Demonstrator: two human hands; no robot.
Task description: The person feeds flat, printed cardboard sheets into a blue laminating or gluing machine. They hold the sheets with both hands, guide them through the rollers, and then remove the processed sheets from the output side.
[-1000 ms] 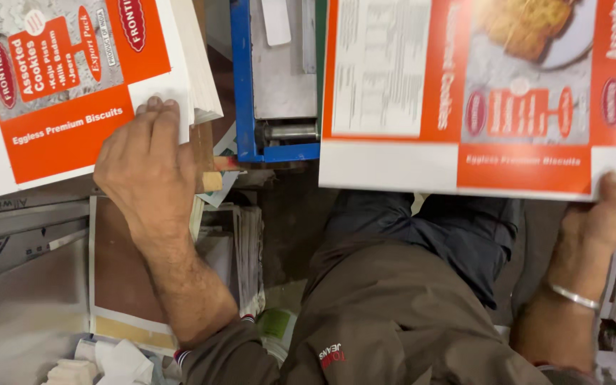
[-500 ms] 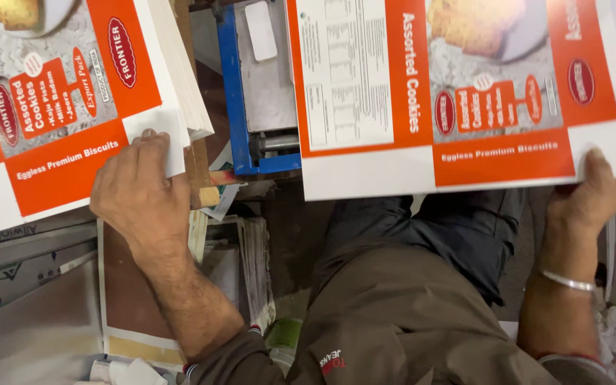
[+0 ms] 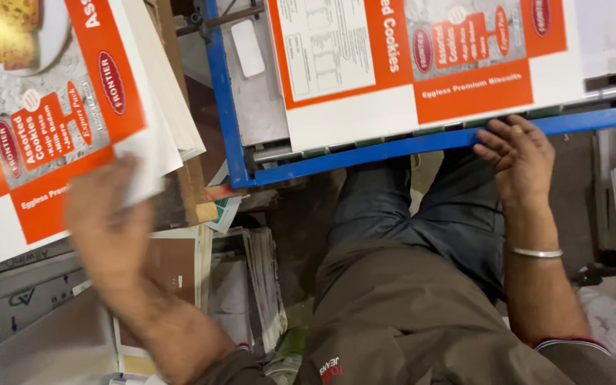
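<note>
A printed sheet [image 3: 422, 64] is laid flat on the grey bed inside the blue frame [image 3: 393, 147]. The right hand [image 3: 518, 157] is rested at the sheet's near edge, fingers loosely spread, nothing gripped. The left hand [image 3: 108, 221] is blurred at the corner of the stack [image 3: 51, 121] on the left; its grip cannot be determined.

Blue-framed machine bed [image 3: 408, 145] carries printed carton sheet [image 3: 422, 64], lying flat.

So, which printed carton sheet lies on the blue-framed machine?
The sheet by the right hand, flat inside the blue frame; the other tops the left stack.
</note>
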